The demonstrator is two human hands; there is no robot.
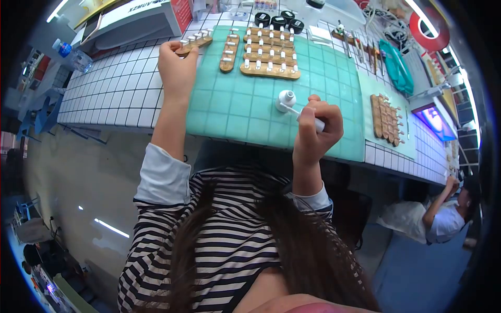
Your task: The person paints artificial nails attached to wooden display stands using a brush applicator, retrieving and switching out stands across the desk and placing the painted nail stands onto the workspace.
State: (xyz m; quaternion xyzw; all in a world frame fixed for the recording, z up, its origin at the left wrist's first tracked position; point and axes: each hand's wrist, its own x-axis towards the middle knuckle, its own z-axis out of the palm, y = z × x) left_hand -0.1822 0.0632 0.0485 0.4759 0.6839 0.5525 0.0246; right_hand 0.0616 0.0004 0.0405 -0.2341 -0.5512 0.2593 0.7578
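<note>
My left hand (pixel 178 70) pinches one end of a wooden nail-tip stand (pixel 195 45), which carries a row of white nail tips. In my right hand (pixel 319 125) is the white cap of a nail polish brush (pixel 293 110), whose thin stem points left toward the bottle. The white nail polish bottle (pixel 285 100) stands uncapped on the green mat (pixel 245 112), and the brush end is at its side; whether they touch I cannot tell. Beyond it lie several wooden stands (pixel 270 69) with white tips, and a single stand (pixel 228 53) lies lengthwise to their left.
Black-lidded jars (pixel 278 22) stand behind the stands. More wooden stands (pixel 386 120) lie on the right, near a lit lamp (pixel 434 121). Tools (pixel 360 51) and a teal pouch (pixel 395 68) are at the back right. A water bottle (pixel 73 56) lies left. Another person (pixel 443 211) sits far right.
</note>
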